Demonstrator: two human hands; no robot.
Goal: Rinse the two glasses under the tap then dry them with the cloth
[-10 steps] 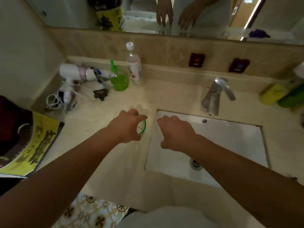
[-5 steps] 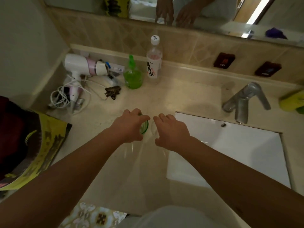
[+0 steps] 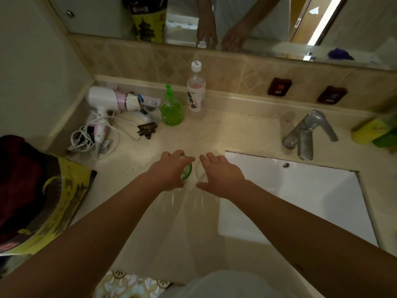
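Head view, left hand: the left hand point(image 3: 169, 172) sits at frame centre, palm down over the green-rimmed clear drinking glass point(image 3: 186, 171), fingers curled over its rim and gripping it from above.
Head view, right hand: the right hand point(image 3: 221, 176) is just right of it, palm down, fingers arched over the colourless clear drinking glass point(image 3: 198, 168); whether they actually grip it cannot be told, as the glass barely shows.
Glasses: both stand side by side on the beige marble countertop point(image 3: 225, 134), just left of the basin, near the frame centre.
Basin: the white rectangular sink point(image 3: 300, 201) fills the right middle of the frame.
Tap: the grey metal single-lever faucet point(image 3: 307, 134) stands above the sink's upper edge, at centre right.
Upper centre: a clear plastic water bottle with a white cap point(image 3: 195, 91) stands upright beside a green translucent spray bottle point(image 3: 171, 109).
Upper left: a white and pink hair dryer point(image 3: 111, 101) lies on the counter with its white cord point(image 3: 86, 136) coiled below it.
Top edge: a wall mirror point(image 3: 257, 18) reflects both hands.
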